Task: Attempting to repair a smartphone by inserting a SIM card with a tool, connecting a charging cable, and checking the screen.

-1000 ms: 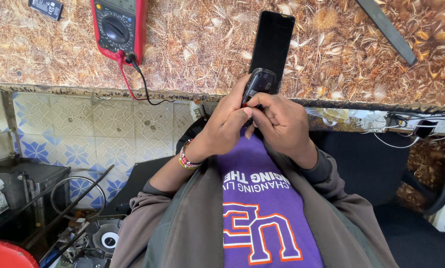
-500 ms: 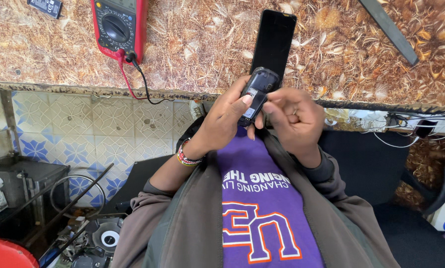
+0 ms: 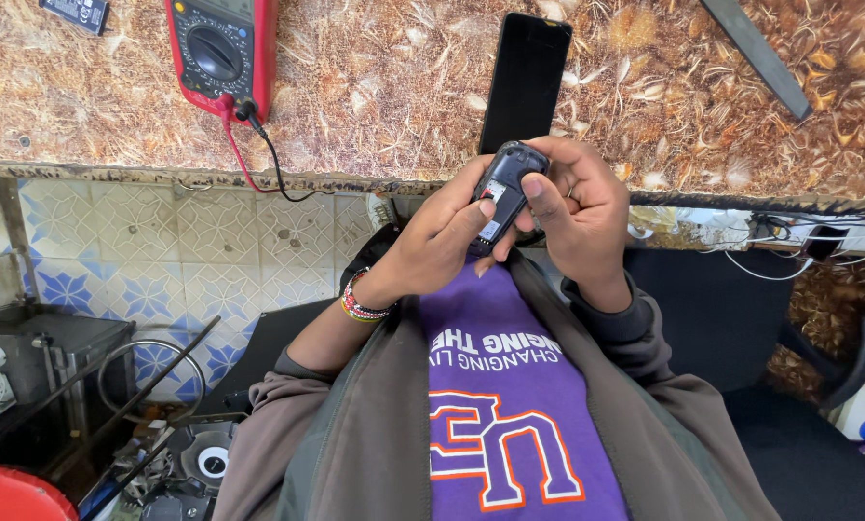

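Mottled brown countertop with red multimeter, black smartphone, dark strip

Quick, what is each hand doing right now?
Left hand: closed on the small dark phone.
Right hand: closed on the same phone.

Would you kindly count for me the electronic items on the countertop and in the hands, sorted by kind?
Small phones with the back open, held in both hands: 1
Black smartphones lying on the countertop: 1
Red multimeters with leads: 1
Small dark flat devices at the far corner: 1
Total: 4
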